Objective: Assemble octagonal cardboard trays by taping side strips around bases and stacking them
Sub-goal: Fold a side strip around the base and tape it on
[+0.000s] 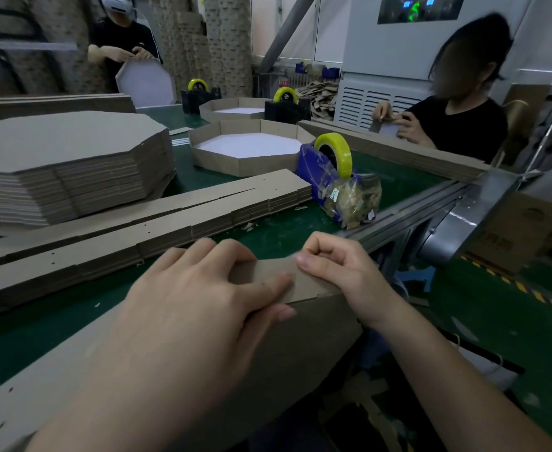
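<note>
cardboard bases sit stacked at ten o'clock with spare strips beside them, likely kept within reach for the next tray. your left hand lies spread and flat on the folded side strip at six o'clock, seemingly steadying the joint. at its three o'clock your right hand pinches the strip's top edge with curled fingers, probably smoothing tape. the tape dispenser waits at one o'clock.

Base stack lay left of finished tray; tape dispenser right of tray; strip pile in front.
</note>
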